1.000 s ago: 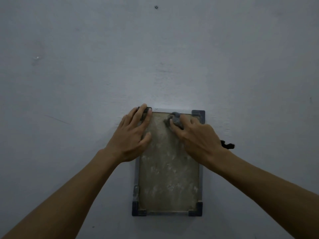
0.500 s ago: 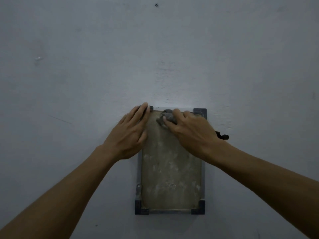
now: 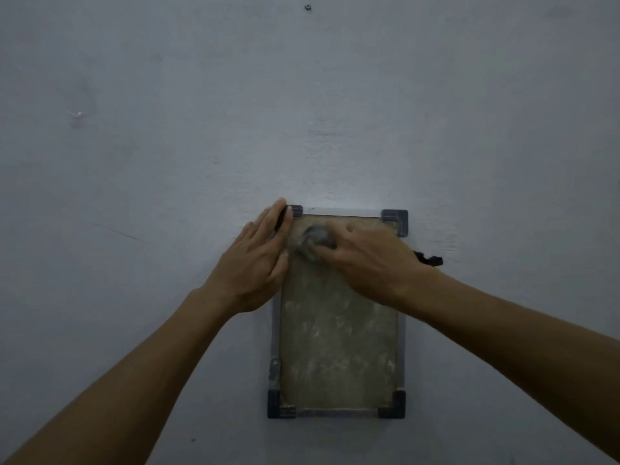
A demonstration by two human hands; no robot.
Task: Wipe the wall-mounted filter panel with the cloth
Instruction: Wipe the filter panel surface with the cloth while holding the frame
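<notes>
A rectangular filter panel [image 3: 339, 344] with a dusty beige face and dark corner brackets hangs on the grey wall. My left hand [image 3: 255, 260] lies flat with straight fingers against the panel's upper left edge and the wall beside it. My right hand [image 3: 365, 260] presses a small bunched grey cloth [image 3: 313, 241] onto the top left part of the panel face, fingers curled over it. The hand and cloth are motion-blurred. A dark end of the cloth [image 3: 429, 258] sticks out beyond my right wrist.
The grey wall [image 3: 302, 112] fills the view. A small screw or nut [image 3: 307, 7] sits high on it, and a small mark [image 3: 78, 114] lies at the upper left. A small latch [image 3: 274, 367] sits on the panel's lower left frame.
My right hand has slid the cloth leftward along the top of the panel, toward my left hand. The left hand has stayed at the upper left corner.
</notes>
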